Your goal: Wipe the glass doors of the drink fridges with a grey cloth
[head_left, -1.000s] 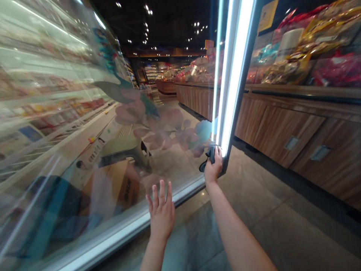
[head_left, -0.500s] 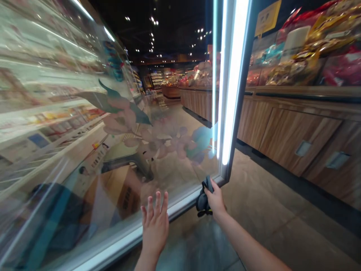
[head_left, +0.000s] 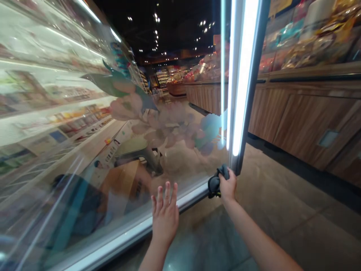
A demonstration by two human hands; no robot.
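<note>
A large framed glass door [head_left: 186, 165] with a flower decal [head_left: 169, 120] stands slantwise in front of me. My left hand [head_left: 166, 216] has its fingers spread and overlaps the glass just above the lower frame; whether it touches the pane I cannot tell. Near the door's lower right corner, my right hand [head_left: 228, 185] grips a crumpled dark grey cloth [head_left: 214, 184] with black and yellow bits, possibly a glove. The cloth lies against or very close to the lower frame [head_left: 194, 197]. A bright light strip [head_left: 244, 75] runs up the door's right side.
Blurred lit shelves [head_left: 56, 86] with packed goods fill the left. Through the glass show a stool [head_left: 135, 148] and a cardboard box [head_left: 126, 177]. Wood-fronted counters [head_left: 304, 109] with wrapped goods line the right, beside the tiled floor [head_left: 270, 195].
Both hands and the dark grey cloth appear further right and slightly higher in the picture. The door and surroundings have shifted rightward too. The right hand keeps its grip.
</note>
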